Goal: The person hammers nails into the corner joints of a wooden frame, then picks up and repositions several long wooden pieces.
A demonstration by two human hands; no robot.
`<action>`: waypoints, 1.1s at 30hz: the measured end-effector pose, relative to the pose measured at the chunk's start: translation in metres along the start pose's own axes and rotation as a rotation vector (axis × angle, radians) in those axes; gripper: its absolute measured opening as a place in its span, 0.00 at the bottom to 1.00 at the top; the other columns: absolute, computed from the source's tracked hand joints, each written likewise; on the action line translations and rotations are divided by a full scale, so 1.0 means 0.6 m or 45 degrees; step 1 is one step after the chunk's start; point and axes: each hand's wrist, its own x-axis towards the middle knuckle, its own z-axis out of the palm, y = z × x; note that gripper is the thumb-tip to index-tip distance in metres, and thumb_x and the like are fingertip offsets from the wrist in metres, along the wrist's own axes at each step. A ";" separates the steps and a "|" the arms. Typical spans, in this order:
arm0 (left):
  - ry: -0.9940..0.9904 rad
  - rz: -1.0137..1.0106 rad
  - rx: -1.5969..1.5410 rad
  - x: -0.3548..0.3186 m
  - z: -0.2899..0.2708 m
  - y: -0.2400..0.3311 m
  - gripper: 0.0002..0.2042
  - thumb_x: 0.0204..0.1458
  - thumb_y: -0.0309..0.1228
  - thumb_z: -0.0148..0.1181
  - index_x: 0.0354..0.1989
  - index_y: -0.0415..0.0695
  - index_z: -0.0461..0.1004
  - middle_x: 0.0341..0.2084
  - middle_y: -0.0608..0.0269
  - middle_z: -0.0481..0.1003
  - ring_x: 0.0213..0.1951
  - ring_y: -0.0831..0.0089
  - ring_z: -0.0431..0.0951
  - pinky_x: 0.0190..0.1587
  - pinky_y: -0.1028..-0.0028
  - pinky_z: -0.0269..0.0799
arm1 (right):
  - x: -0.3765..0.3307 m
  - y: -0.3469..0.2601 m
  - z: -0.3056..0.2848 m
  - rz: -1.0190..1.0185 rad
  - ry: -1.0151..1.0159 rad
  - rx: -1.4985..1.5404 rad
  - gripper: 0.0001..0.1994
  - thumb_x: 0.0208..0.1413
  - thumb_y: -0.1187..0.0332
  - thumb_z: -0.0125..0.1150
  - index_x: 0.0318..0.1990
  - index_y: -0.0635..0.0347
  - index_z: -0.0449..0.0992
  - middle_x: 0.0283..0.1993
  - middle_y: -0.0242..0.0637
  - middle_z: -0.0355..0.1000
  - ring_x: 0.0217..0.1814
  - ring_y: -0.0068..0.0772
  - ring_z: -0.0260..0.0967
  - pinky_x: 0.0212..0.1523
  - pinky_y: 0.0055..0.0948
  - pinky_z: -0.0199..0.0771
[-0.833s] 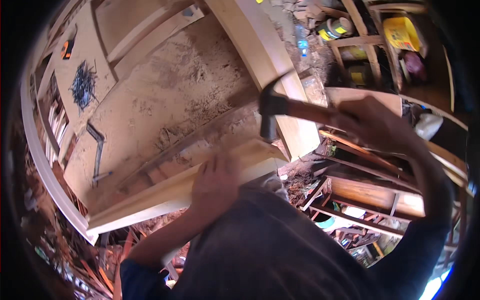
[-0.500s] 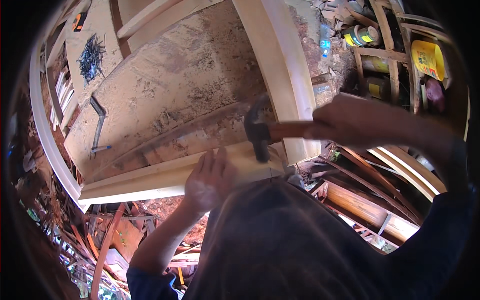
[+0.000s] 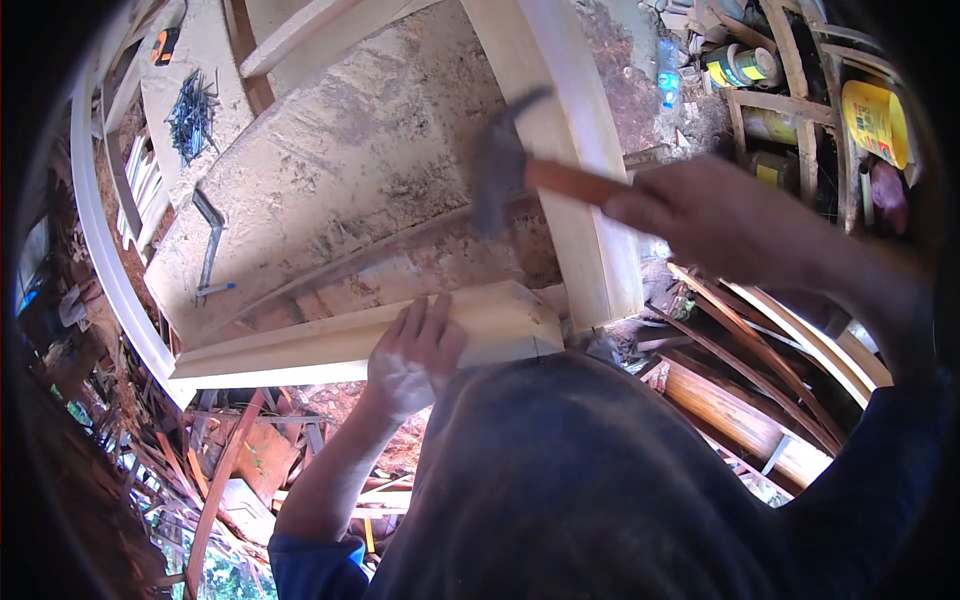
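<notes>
A claw hammer with a wooden handle is raised over the workbench, its head slightly blurred. My right hand is closed around the handle. Below the hammer head, apart from it, lies a pale wooden rail along the bench's near side. My left hand grips this rail right of its middle, fingers lapped over the top; the thumb is hidden. Near the rail's right end a thin dark nail or mark shows on its near face. That end sits close to a long wooden post running away from me.
On the dusty bench board lie a bent metal bar, a pile of nails and a tape measure. Beyond the post are a plastic bottle, cans and a yellow container. Wood scraps litter the ground.
The hammer has lifted off the rail's right end, its head rising up and slightly left in my right hand. My left hand stays on the rail. The view has shifted slightly.
</notes>
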 end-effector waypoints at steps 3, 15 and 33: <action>0.021 -0.004 -0.026 0.003 -0.003 0.001 0.12 0.40 0.28 0.60 0.34 0.38 0.73 0.48 0.35 0.77 0.45 0.42 0.81 0.50 0.56 0.80 | -0.009 -0.006 -0.008 0.016 0.068 0.112 0.25 0.73 0.50 0.46 0.46 0.68 0.78 0.31 0.52 0.76 0.35 0.51 0.77 0.40 0.48 0.74; 0.067 -0.138 -0.125 0.019 -0.010 -0.004 0.19 0.44 0.39 0.69 0.39 0.41 0.72 0.48 0.41 0.76 0.47 0.48 0.79 0.47 0.57 0.79 | -0.099 0.079 0.126 -0.013 0.251 0.692 0.19 0.69 0.53 0.58 0.40 0.64 0.73 0.23 0.27 0.64 0.22 0.18 0.63 0.24 0.28 0.67; 0.140 -0.089 -0.366 0.153 -0.140 -0.023 0.18 0.60 0.42 0.62 0.50 0.42 0.75 0.41 0.46 0.77 0.52 0.47 0.73 0.60 0.49 0.65 | -0.146 0.208 0.519 0.152 1.157 2.157 0.17 0.66 0.54 0.63 0.35 0.54 0.66 0.20 0.27 0.63 0.15 0.19 0.61 0.16 0.23 0.63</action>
